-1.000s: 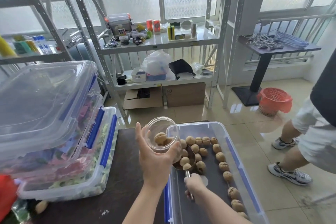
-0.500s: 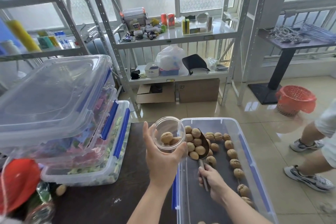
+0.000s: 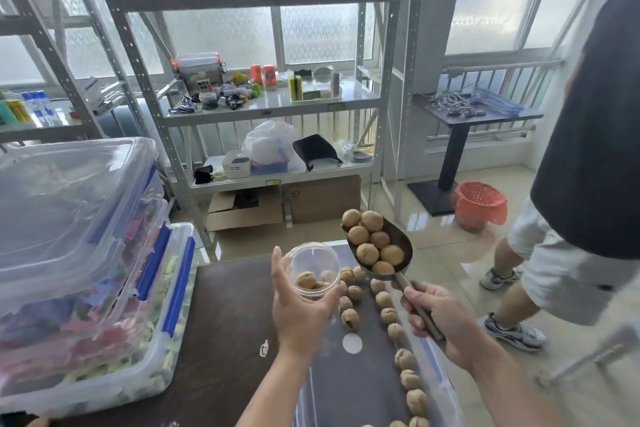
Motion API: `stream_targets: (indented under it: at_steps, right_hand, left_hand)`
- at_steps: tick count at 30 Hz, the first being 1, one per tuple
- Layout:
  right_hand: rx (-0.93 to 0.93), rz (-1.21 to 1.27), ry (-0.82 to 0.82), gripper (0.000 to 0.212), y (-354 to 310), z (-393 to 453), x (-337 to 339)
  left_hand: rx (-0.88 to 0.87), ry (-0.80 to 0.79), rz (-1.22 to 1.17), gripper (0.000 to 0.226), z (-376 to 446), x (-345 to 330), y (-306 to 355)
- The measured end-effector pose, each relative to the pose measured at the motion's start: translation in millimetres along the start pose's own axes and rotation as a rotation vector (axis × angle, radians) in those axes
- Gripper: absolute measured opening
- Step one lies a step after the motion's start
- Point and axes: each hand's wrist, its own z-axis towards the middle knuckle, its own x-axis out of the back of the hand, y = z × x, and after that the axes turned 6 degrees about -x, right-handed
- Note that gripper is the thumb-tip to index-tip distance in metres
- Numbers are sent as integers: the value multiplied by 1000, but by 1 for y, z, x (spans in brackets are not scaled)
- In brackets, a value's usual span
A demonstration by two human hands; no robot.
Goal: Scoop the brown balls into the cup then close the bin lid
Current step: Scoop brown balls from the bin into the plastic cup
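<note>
Metal scoop [image 3: 379, 248] carries seven brown balls [image 3: 367, 252], handle clenched in right hand [image 3: 441, 319]. Left hand [image 3: 301, 312] wraps fingers round clear cup [image 3: 313, 269], tilted, about three balls inside. Bin [image 3: 438, 388] below, lidless, balls along its right wall. Stacked tubs [image 3: 79, 253] left; another person [image 3: 568, 191] right.

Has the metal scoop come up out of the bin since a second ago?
Yes. The scoop, loaded with brown balls, has risen clear of the bin and sits above and right of the cup, gripped by the right hand.
</note>
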Motion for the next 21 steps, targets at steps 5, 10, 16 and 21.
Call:
stream_targets:
  at_steps: [5, 10, 16, 21]
  right_hand:
    - [-25, -362, -11, 15, -43, -55, 11]
    - [-71, -854, 94, 23, -71, -80, -3]
    - [-82, -1595, 209, 26, -101, -94, -46]
    - [-22, -1905, 332, 28, -119, -102, -67]
  left_hand:
    - [38, -97, -33, 108, -5, -24, -4]
    - [70, -171, -5, 108, -17, -37, -8]
    - [102, -231, 42, 109, -31, -41, -16]
    - [108, -192, 31, 108, -31, -43, -21]
